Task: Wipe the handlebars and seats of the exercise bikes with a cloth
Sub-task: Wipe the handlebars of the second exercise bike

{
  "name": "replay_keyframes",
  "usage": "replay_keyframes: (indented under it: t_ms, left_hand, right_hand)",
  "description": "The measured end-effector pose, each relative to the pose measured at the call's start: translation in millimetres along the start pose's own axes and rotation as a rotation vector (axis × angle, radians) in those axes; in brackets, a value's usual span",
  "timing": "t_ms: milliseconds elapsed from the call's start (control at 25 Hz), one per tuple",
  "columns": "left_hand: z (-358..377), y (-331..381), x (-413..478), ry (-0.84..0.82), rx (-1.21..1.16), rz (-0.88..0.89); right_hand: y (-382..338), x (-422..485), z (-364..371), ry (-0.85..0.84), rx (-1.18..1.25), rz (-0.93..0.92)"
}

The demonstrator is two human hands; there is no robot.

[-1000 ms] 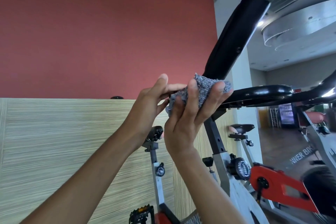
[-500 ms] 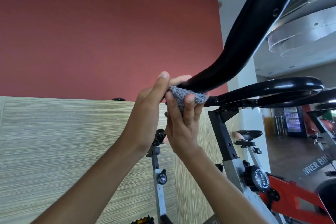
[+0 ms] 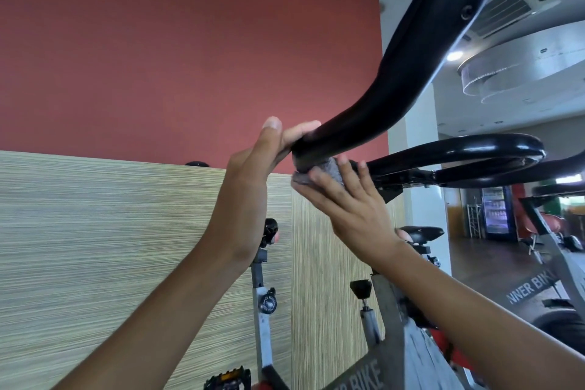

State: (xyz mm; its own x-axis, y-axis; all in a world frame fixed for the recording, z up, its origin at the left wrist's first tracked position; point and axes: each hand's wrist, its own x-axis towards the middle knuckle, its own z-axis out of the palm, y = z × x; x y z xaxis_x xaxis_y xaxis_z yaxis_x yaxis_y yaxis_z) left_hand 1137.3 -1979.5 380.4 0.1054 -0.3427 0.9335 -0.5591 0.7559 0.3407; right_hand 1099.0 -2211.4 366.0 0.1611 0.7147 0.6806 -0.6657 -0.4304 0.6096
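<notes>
Pressing grey cloth (image 3: 319,172) under black handlebar (image 3: 395,98), right hand (image 3: 351,203) cupping it, left hand (image 3: 259,165) gripping bar, frame (image 3: 392,355) lettered "BIKE".

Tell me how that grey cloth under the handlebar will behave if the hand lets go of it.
The grey cloth looks soft and floppy: it sits bunched between the right hand and the handlebar, so it would probably sag and drop. It seems light, since fingertips alone press it up. Its fuzzy surface likely drags on the glossy bar rather than sliding.
</notes>
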Motion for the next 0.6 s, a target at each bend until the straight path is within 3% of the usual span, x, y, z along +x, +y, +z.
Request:
replay_keyframes:
  t_ms: [200,600]
  left_hand:
    - [6,-1,0,0.062,-0.006,0.011]
    - [8,4,-1,0.081,-0.009,-0.014]
  right_hand:
    - [8,-21,-10,-0.182,0.040,0.067]
    - [-1,-23,-13,-0.195,0.211,0.184]
